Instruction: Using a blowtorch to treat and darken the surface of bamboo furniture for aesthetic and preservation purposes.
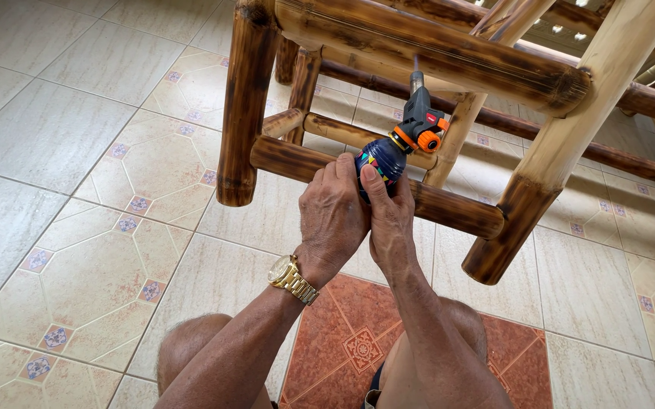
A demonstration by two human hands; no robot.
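Note:
Both of my hands wrap around a dark blue gas canister (382, 159) with coloured markings. On top of it sits a black and orange torch head (422, 125), whose metal nozzle points up at a scorched bamboo rail (433, 49). My left hand (332, 216), with a gold watch on its wrist, grips the canister's left side. My right hand (390, 220) holds its right side, thumb lying along the body. The canister is just in front of a lower bamboo crossbar (448, 208).
A bamboo furniture frame with burnt dark ends stands on a tiled floor; a thick leg (242, 106) is at left and a pale leg (562, 144) at right. My knees (191, 356) are at the bottom, over a terracotta tile (361, 341).

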